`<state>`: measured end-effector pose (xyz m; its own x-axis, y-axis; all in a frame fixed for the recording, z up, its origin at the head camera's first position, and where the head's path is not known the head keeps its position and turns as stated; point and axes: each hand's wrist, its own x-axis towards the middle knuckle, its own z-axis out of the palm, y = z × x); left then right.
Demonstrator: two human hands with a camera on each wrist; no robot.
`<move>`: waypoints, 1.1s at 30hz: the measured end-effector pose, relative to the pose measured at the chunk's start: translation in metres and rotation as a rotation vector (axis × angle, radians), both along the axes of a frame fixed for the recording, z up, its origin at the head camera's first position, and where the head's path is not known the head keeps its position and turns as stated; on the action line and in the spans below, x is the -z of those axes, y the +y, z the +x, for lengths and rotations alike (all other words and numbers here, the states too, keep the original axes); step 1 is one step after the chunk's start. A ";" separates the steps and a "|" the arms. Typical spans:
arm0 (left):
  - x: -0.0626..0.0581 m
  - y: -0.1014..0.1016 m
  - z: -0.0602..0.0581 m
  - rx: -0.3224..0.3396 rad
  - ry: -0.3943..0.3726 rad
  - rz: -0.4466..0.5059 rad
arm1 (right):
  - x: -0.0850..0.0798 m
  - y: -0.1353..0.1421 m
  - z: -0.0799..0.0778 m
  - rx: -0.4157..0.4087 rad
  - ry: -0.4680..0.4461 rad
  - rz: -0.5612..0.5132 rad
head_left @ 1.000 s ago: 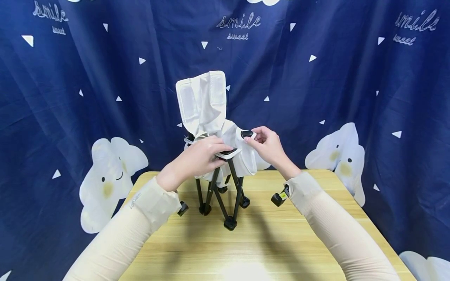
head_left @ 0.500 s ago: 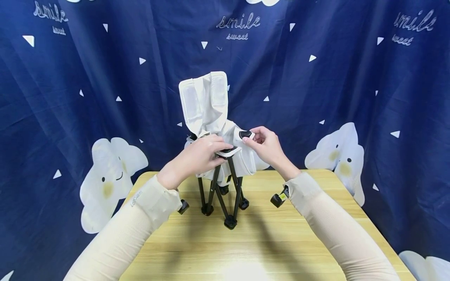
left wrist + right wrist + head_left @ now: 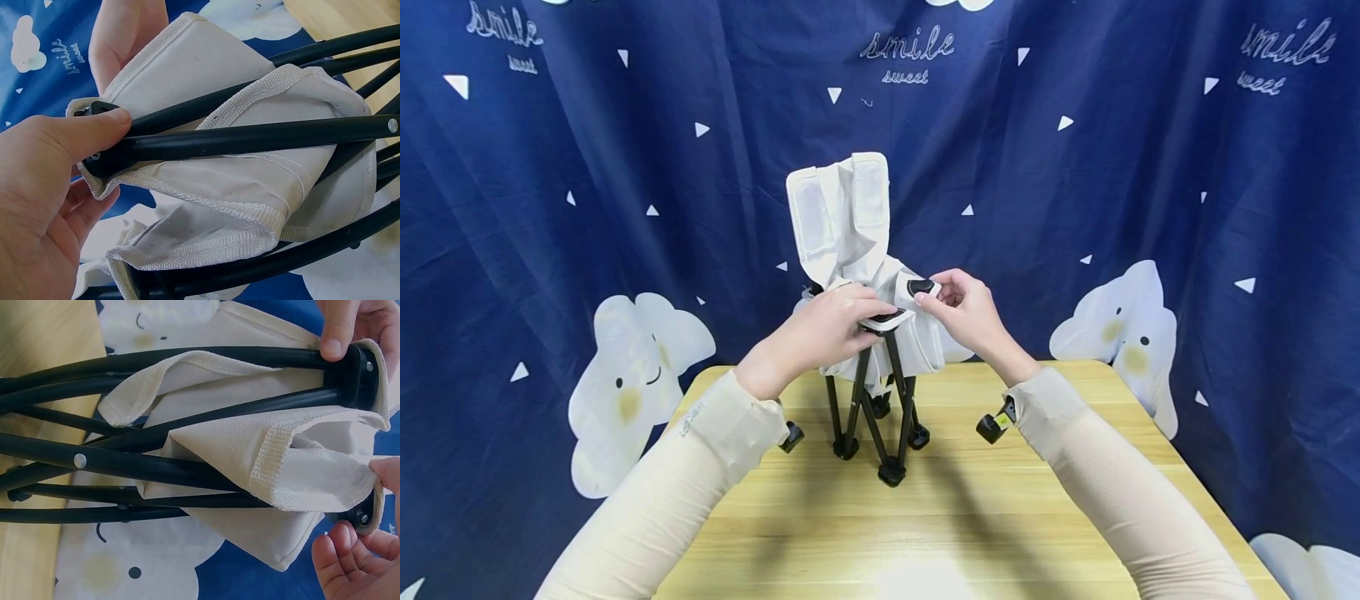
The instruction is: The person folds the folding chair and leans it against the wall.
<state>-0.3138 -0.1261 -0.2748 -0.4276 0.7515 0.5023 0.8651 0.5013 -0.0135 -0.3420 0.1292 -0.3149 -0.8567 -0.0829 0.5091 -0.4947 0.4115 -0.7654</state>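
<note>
A small folding chair (image 3: 916,354) with white fabric and black tube legs stands partly folded on the table. Its fabric backrest (image 3: 838,221) rises upright behind the hands. My left hand (image 3: 816,333) grips the near seat corner, thumb under the black corner joint and fingers over the top. In the left wrist view, the left thumb (image 3: 103,128) presses that joint where two tubes meet. My right hand (image 3: 967,315) pinches the other seat corner, with its black cap (image 3: 921,287) showing. Between the hands the seat fabric (image 3: 244,450) sags in folds, as seen in the right wrist view.
The light wood table (image 3: 925,525) carries the chair's black feet (image 3: 891,473). A dark blue curtain (image 3: 752,108) with clouds and triangles hangs close behind. Small black wrist devices (image 3: 992,427) hang below both cuffs.
The backrest and the left-side legs have shifted slightly right, so the legs stand a little closer together. The right hand has drifted slightly left with its corner. Both grips are unchanged.
</note>
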 end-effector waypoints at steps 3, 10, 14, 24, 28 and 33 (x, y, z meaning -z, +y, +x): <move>0.000 0.000 0.000 0.006 0.002 0.004 | -0.001 -0.001 0.002 0.000 0.005 0.002; 0.001 0.001 -0.001 0.000 0.013 0.008 | -0.002 -0.001 0.002 0.006 0.007 0.014; 0.003 0.002 -0.001 -0.001 0.020 0.022 | -0.002 0.000 0.002 0.017 0.001 0.027; 0.005 0.005 0.004 0.009 0.033 0.055 | -0.005 0.005 0.001 0.032 -0.008 0.060; 0.005 0.006 0.006 0.011 0.026 0.054 | -0.005 0.006 0.000 0.028 -0.006 0.071; 0.005 0.006 0.007 0.016 0.028 0.061 | -0.006 0.007 -0.001 0.019 -0.011 0.079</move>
<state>-0.3067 -0.1198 -0.2800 -0.4011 0.7256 0.5591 0.8727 0.4882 -0.0074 -0.3434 0.1360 -0.3089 -0.8637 -0.1061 0.4926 -0.4784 0.4797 -0.7356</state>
